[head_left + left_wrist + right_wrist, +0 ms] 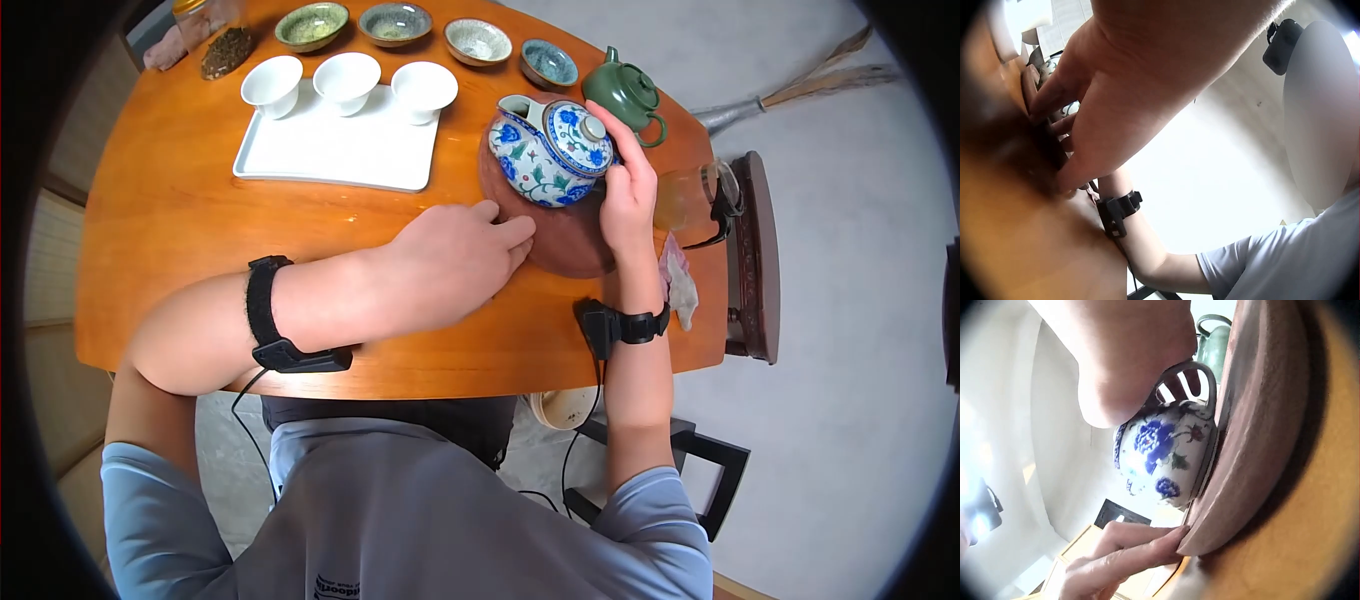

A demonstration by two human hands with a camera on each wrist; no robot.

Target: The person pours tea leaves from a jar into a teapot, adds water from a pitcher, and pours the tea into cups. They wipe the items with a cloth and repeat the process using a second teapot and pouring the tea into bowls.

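A blue-and-white floral teapot (545, 165) with a knobbed lid sits over the round brown tray (570, 255). My right hand (630, 195) is at the teapot's right side, one finger reaching up beside the lid. In the right wrist view, other fingers pass through the loop of the teapot's handle (1210, 387). At the tray's near-left rim, my left hand (455, 250) bends its fingers about the edge. The right wrist view shows left fingers (1141, 547) against that rim. In the left wrist view the left hand (1110, 119) covers most of the tray.
A white rectangular tray (330, 160) with three white cups stands left of the teapot. Several small glazed bowls (478, 43) line the back. A green teapot (622, 90) is behind right, and a glass pot (690, 195) and crumpled cloth (680, 285) lie right of my hand.
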